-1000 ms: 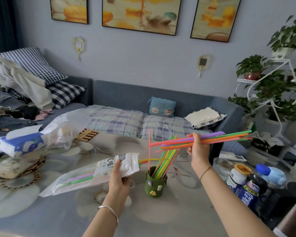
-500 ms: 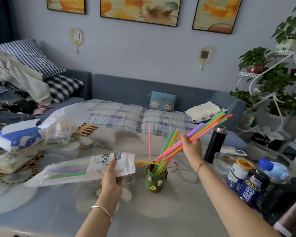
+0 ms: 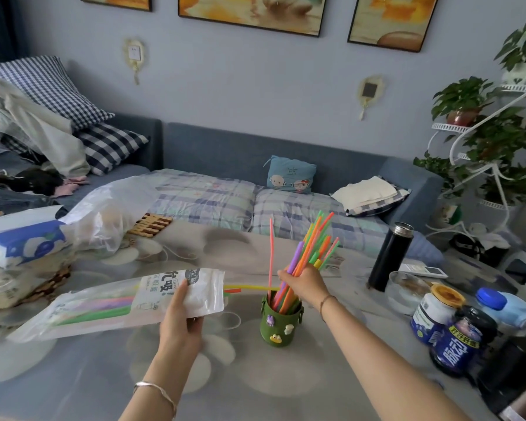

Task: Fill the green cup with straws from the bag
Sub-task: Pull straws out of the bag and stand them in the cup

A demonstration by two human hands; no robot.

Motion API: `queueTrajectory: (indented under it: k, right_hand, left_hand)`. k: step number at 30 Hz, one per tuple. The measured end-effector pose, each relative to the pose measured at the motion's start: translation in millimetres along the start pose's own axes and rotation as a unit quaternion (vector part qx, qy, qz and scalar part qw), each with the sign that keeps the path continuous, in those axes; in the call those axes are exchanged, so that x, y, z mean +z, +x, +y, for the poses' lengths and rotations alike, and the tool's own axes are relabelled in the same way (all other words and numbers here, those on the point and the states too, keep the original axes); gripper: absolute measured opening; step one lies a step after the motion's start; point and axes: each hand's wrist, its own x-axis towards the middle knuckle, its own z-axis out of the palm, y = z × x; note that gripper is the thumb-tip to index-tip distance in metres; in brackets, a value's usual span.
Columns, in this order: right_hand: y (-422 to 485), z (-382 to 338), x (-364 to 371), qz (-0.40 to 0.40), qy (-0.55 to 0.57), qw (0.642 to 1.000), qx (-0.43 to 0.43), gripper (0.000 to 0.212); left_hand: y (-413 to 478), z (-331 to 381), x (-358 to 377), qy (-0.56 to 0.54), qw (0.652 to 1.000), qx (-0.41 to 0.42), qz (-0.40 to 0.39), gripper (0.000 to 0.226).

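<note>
gripping a bundle of coloured straws [image 3: 310, 247] in curled fingers, the right hand [image 3: 301, 282] sits just over the mouth of the green cup [image 3: 278, 325], near the middle of the view. the straws' lower ends are inside the cup and their upper ends fan out toward 1 o'clock. one pink straw [image 3: 271, 253] stands almost upright at the cup's 11 o'clock edge. the cup stands upright on the table [image 3: 88, 375] and has small cartoon charms on its front.

at 9 o'clock from the cup, the left hand [image 3: 179, 323] holds the bag [image 3: 104, 302], thumb on top and fingers curled underneath near its open end. the bag is clear plastic with a white printed label, lying nearly level, its opening toward the cup. green, purple and pink straws show inside it, and a yellow straw [image 3: 252, 288] pokes out of the opening, reaching to the cup.

at 2 o'clock from the cup stands a black flask [image 3: 390, 258]. at 3 o'clock sit a jar [image 3: 434, 314] and a dark bottle [image 3: 459, 344] with a blue label. at 10 o'clock, far left on the table, lies a blue and white tissue pack [image 3: 22, 241].
</note>
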Motion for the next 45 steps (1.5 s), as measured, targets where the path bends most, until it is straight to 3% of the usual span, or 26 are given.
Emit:
queueTrajectory:
  k: [7,12,15,21,25,29,32,39,45]
  right_hand:
    - [0,-21,-6,0.096,0.045,0.992,-0.062,0.034]
    - [1,-21,-7,0.099,0.009,0.993,-0.058,0.034]
    - [-3,-25,-13,0.118,-0.012,0.991,-0.056,0.062]
    - [-31,-11,-17,0.304,-0.021,0.932,-0.196,0.098]
    - [-38,5,-1,0.158,0.119,0.978,-0.069,0.132]
    - [-24,5,13,0.110,0.204,0.970,-0.076,0.140]
    - [-14,-1,23,0.082,0.246,0.965,-0.032,0.144]
    - [1,-4,39,0.093,0.205,0.974,-0.001,0.124]
    - [6,2,46,0.103,0.154,0.983,0.015,0.048]
  left_hand:
    - [0,1,3,-0.007,1.000,0.006,-0.023,0.033]
    - [-3,-2,6,-0.014,0.999,-0.002,-0.031,0.029]
    - [-7,-3,8,-0.018,0.999,0.001,-0.027,0.039]
    - [-9,-4,10,-0.018,0.999,-0.008,-0.025,0.044]
    - [-11,-5,13,-0.021,0.999,-0.022,-0.022,0.043]
    - [-9,-5,12,-0.015,1.000,-0.021,-0.013,0.045]
    - [-4,-2,9,-0.019,1.000,-0.012,-0.007,0.050]
    - [6,2,4,-0.023,1.000,-0.002,-0.010,0.051]
    - [10,4,-3,-0.030,0.999,0.001,-0.021,0.050]
